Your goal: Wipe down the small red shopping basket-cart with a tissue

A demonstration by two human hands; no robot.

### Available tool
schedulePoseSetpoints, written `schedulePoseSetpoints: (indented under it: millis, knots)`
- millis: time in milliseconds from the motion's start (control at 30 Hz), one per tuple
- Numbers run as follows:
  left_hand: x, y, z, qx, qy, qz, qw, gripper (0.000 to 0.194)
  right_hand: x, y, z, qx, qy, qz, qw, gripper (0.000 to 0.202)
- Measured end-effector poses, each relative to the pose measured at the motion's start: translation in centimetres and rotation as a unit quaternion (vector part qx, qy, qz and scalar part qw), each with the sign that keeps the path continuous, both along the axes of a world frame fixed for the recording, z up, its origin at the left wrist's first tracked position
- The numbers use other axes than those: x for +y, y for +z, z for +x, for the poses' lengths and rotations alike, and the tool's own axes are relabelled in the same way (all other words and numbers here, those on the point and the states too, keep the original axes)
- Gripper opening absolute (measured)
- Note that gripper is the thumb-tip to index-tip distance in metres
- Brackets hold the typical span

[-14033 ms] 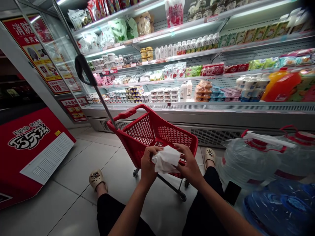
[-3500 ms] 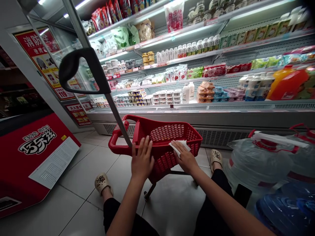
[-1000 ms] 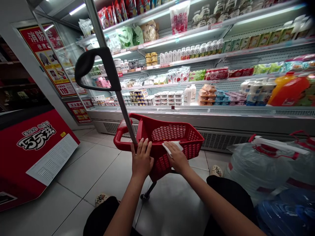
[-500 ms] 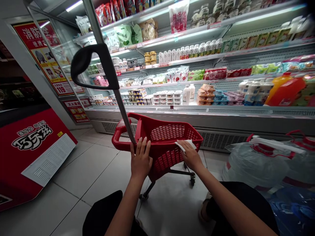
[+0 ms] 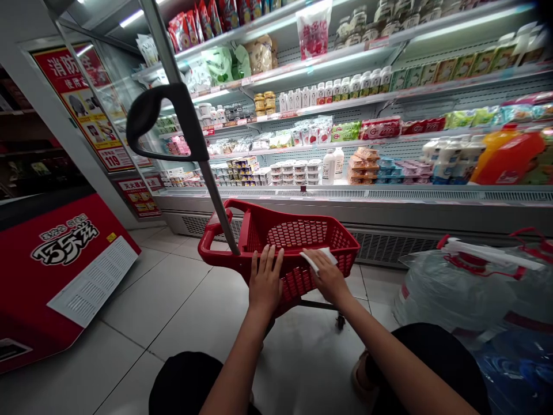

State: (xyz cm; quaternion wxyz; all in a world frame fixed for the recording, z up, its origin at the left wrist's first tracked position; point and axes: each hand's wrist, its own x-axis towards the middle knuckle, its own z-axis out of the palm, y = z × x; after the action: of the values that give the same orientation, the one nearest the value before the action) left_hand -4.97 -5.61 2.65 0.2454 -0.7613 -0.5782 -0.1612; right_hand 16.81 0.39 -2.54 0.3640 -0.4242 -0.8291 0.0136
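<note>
A small red plastic shopping cart (image 5: 294,219) with meshed sides stands on wheels in front of me. My left hand (image 5: 265,282) lies flat against its near side, fingers stretched toward the rim, holding nothing. Farther right, my right hand (image 5: 326,276) presses a folded white cloth (image 5: 328,255) onto the near rim; whether it is cloth or tissue I cannot tell. A grey metal pole (image 5: 216,202) with a black loop piece (image 5: 190,121) rises at a slant from the cart's handle end.
Behind the cart runs a refrigerated display (image 5: 389,196) stocked with bottles, cups and bags. A red freezer chest (image 5: 64,276) stands left. Large plastic-wrapped water jugs (image 5: 458,294) crowd the right. My knees flank the cart on the tiled floor (image 5: 173,311).
My left hand has slid right along the cart's side. My right hand has moved slightly left along the rim with the white cloth.
</note>
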Motion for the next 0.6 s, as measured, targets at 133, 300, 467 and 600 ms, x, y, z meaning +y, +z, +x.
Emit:
schedulePoseSetpoints:
  millis: [133,300,467,600]
  knots:
    - [-0.5,-0.1,0.7,-0.008,0.009,0.005,1.000,0.084,0.3,-0.9,3.9,0.011,-0.062,-0.018,0.998,0.050]
    - [-0.3,-0.5,2.1,-0.032,0.022,0.005,0.999,0.089,-0.7,-0.1,-0.5,0.020,-0.078,-0.019,0.997,0.049]
    - [0.1,-0.7,1.9,-0.024,0.027,0.013,0.999,0.087,-1.9,1.1,-4.5,0.022,-0.009,-0.009,1.000,0.056]
    - [-0.1,-0.7,1.2,-0.013,0.008,0.006,1.000,0.090,-1.6,0.5,-1.0,0.007,0.006,-0.009,1.000,0.055]
